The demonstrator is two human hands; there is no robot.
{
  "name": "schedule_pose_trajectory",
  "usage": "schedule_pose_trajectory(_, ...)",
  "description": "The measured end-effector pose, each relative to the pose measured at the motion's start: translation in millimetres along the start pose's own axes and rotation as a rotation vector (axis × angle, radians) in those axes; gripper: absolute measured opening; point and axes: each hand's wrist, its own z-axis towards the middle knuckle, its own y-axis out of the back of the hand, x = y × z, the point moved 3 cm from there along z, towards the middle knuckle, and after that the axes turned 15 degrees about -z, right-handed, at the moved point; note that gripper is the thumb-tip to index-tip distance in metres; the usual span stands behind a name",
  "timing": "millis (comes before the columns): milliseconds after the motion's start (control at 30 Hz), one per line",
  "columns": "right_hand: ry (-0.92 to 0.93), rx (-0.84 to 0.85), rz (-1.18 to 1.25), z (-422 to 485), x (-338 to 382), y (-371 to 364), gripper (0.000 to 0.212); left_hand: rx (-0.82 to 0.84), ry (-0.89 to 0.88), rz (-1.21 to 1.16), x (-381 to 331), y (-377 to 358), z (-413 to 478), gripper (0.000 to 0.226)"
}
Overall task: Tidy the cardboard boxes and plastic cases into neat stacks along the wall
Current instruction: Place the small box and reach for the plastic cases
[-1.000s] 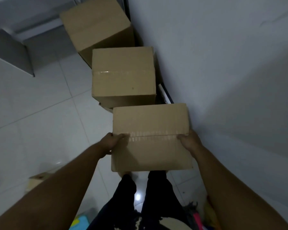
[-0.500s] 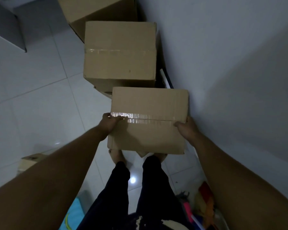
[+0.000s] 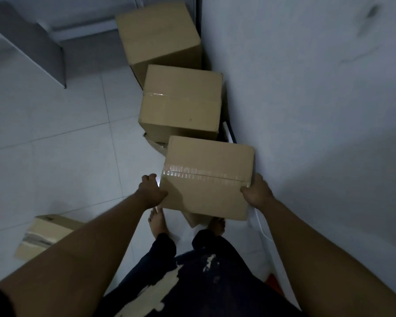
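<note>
A person's left hand (image 3: 151, 191) and right hand (image 3: 256, 193) grip a taped cardboard box (image 3: 206, 177) by its sides, fingers curled round the edges; it hangs above the floor beside the wall (image 3: 306, 110), now skewed where it sat square half a second ago; the middle box (image 3: 181, 101) stands just beyond.

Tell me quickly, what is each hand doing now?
Left hand: holds the box by its left side.
Right hand: holds the same box by its right side.
</note>
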Motion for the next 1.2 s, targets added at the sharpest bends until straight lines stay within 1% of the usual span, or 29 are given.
schedule_pose_trajectory(67,0.020,-0.018,-0.073,-11.1,9.2,8.9,0.068,-0.002,-0.061,0.049,0.8,16.8,-17.5,0.087)
schedule_pose_trajectory(133,0.061,-0.028,-0.146,-19.1,17.9,15.5,0.079,-0.037,-0.101,0.046,1.6,33.6,-36.6,0.076)
schedule_pose_trajectory(167,0.084,-0.023,-0.187,-23.4,23.3,18.1,0.081,-0.069,-0.112,0.031,3.6,42.0,-46.3,0.069)
schedule_pose_trajectory(233,0.155,-0.014,-0.291,-28.5,33.6,21.9,0.077,-0.143,-0.124,-0.021,12.2,55.4,-66.2,0.059)
schedule_pose_trajectory(300,0.241,0.000,-0.402,-30.8,44.4,24.1,0.072,-0.219,-0.131,-0.087,28.9,64.1,-84.8,0.055)
schedule_pose_trajectory(367,0.316,0.013,-0.522,-27.1,55.2,25.1,0.069,-0.290,-0.124,-0.144,52.6,67.2,-104.1,0.052)
schedule_pose_trajectory(433,0.361,0.022,-0.589,-22.6,68.2,25.6,0.066,-0.356,-0.099,-0.203,78.7,64.7,-124.1,0.050)
schedule_pose_trajectory(533,0.428,0.010,-0.636,-23.9,90.6,23.2,0.063,-0.441,-0.032,-0.295,120.7,54.5,-156.5,0.048)
schedule_pose_trajectory(633,0.494,0.022,-0.689,-24.0,108.5,13.4,0.062,-0.500,0.041,-0.333,166.1,44.6,-183.7,0.050)
schedule_pose_trajectory(800,0.583,0.009,-0.805,-45.9,141.1,-22.3,0.057,-0.615,0.170,-0.466,237.9,39.2,-219.8,0.049)
schedule_pose_trajectory(1000,0.708,0.046,-0.961,-88.4,181.6,-77.3,0.057,-0.685,0.222,-0.597,307.7,27.8,-256.2,0.045)
schedule_pose_trajectory(1200,0.778,0.022,-1.006,-146.7,231.2,-151.5,0.059,-0.734,0.254,-0.689,393.9,29.8,-296.0,0.047)
